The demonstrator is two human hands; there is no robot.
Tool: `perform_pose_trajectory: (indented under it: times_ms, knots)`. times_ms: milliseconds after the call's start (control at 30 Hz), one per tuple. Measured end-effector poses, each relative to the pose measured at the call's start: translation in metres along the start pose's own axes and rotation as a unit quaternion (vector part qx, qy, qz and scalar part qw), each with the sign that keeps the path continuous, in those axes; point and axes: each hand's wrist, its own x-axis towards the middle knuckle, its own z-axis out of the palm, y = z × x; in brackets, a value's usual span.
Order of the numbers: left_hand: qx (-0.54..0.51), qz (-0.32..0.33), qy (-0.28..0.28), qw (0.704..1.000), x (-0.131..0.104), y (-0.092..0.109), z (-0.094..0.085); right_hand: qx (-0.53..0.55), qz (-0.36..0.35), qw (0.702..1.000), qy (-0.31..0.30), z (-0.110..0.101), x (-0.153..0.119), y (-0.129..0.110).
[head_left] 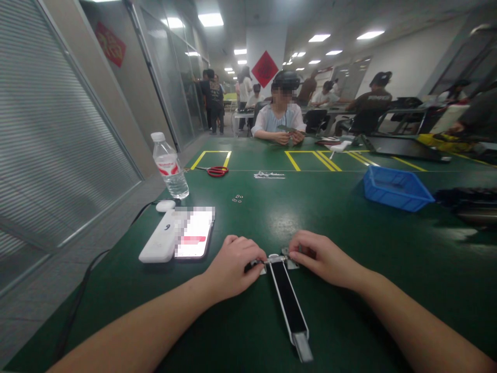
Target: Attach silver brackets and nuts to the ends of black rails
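A long, narrow piece with a white frame and a black strip inside (289, 303) lies on the green table, a flat grey metal tongue (303, 347) at its near end. Small metal brackets stick out on both sides of its far end. My left hand (236, 264) is closed, thumb and fingers pinching the left bracket (263, 269). On the other side, my right hand (320, 256) pinches the right bracket (292, 263) between thumb and fingertips. The fingers partly cover both brackets.
Left of my hands lie a white power bank (157, 241) and a lit phone (196, 233), with a water bottle (171, 168) behind. Small metal rings (237, 199), red-handled scissors (217, 171) and a blue bin (398, 189) are farther off. A person (278, 119) sits opposite.
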Motion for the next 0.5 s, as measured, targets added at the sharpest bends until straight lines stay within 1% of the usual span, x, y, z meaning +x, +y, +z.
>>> perform_pose_trajectory:
  times_ms: [100, 267, 333, 500]
  knots:
    - [-0.004, -0.002, 0.0, 1.0, 0.0001, 0.0003, 0.0001, 0.002, -0.004, 1.0, 0.008, 0.0054, 0.0018, 0.0014]
    - [0.002, 0.001, 0.001, 1.0, 0.0001, -0.0005, 0.0011, -0.011, 0.001, 0.999, 0.042, 0.0101, 0.0043, 0.0006]
    - [0.004, 0.002, 0.003, 1.0, 0.0001, -0.0009, 0.0016, 0.004, -0.01, 0.999, 0.039, 0.0087, 0.0032, -0.0001]
    - [0.001, 0.004, 0.005, 1.0, 0.0004, -0.0009, 0.002, 0.014, -0.02, 1.0, 0.005, 0.0049, -0.0006, 0.0004]
